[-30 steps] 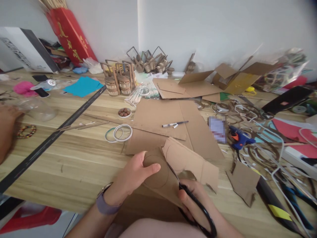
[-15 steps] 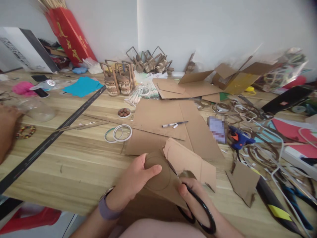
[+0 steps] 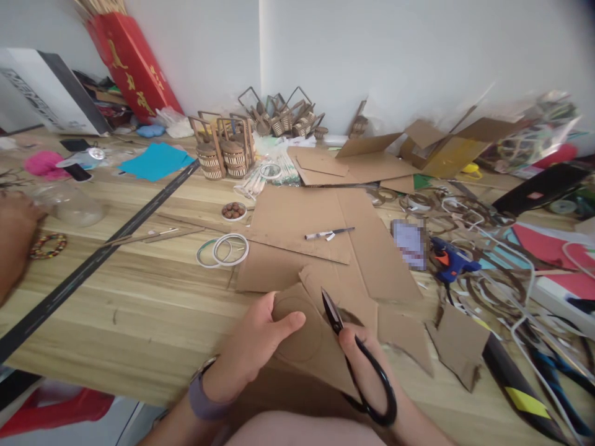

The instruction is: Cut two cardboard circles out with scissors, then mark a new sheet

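Observation:
My left hand (image 3: 260, 337) grips a brown cardboard piece (image 3: 302, 337) by its left side, the thumb lying on top across a drawn circle. Black-handled scissors (image 3: 333, 310) are in my right hand (image 3: 365, 353), beside the cardboard's right edge, with the blades pointing up and away from me. The blades look nearly closed. Just beyond and to the right lies a loose cardboard offcut (image 3: 404, 341). A large cardboard sheet (image 3: 307, 214) with a pen (image 3: 330, 233) on it lies ahead.
White rings (image 3: 230, 249) and a dish of brown beads (image 3: 233, 211) lie left of the sheet. A phone (image 3: 409, 243), a blue glue gun (image 3: 450, 259) and pliers (image 3: 555, 365) are at the right. Another person's hand (image 3: 16, 226) rests at the far left. Small baskets (image 3: 235, 155) stand behind.
The scissors have come up clear of the cardboard edge and their blades now show. The cut strip beside the held piece has dropped to the right and lies flatter.

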Tool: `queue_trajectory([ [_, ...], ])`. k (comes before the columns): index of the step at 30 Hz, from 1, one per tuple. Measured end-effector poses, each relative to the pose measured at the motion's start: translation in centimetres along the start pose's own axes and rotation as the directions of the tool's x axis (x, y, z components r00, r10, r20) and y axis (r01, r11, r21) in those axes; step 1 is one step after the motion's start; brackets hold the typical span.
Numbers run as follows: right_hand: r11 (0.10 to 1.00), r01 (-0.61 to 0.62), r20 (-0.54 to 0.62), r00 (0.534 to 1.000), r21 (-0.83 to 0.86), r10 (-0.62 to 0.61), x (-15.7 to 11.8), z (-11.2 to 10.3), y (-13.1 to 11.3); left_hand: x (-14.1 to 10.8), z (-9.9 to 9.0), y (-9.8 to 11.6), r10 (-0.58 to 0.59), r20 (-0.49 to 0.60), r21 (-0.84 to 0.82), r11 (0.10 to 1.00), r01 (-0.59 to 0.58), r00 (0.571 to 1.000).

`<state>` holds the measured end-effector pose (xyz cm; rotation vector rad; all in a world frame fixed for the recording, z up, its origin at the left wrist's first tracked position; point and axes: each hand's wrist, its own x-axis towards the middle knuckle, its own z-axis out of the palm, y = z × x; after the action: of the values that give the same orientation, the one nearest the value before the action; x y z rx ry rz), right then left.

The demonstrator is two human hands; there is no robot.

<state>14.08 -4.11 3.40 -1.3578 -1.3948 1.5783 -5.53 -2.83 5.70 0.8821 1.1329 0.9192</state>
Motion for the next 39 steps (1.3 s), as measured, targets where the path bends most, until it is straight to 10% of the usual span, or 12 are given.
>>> queue_trajectory([
  [6, 0.996, 0.027, 0.022, 0.999, 0.091, -0.029, 0.8, -0.7, -0.7, -0.1, 0.0, 0.5, 0.025, -0.169, -0.082, 0.996, -0.04, 0.985],
  [11, 0.954, 0.278, 0.009, 0.96, 0.112, -0.281, 0.9, -2.2, -0.6, 0.1, 0.1, 0.6, 0.107, -0.264, -0.199, 0.966, -0.163, 0.958],
  [20, 0.946, 0.249, -0.294, 0.938, 0.206, -0.182, 2.4, -1.0, -2.2, -0.1, 2.5, 0.3, -0.019, -0.033, -0.462, 0.887, 0.002, 0.999],
  [28, 0.99, 0.07, -0.085, 0.995, 0.124, -0.06, 2.5, -3.0, -5.2, -0.1, -0.5, 1.4, 0.158, -0.1, 0.039, 0.987, -0.155, 0.982],
  [32, 0.994, 0.068, 0.244, 0.969, -0.082, -0.046, 3.4, -2.7, -6.7, -0.1, -0.4, 2.4, -0.057, 0.269, 0.375, 0.926, -0.05, 0.962],
  [34, 0.983, 0.159, 0.224, 0.965, -0.089, -0.135, 4.1, -2.5, -6.4, 0.1, 0.1, 2.3, -0.129, 0.314, 0.357, 0.934, 0.009, 0.941],
  [39, 0.961, 0.266, 0.017, 0.964, -0.075, -0.266, 4.2, -3.1, -4.0, 0.8, 0.4, 1.6, -0.035, -0.178, -0.087, 0.996, 0.02, 0.983],
])
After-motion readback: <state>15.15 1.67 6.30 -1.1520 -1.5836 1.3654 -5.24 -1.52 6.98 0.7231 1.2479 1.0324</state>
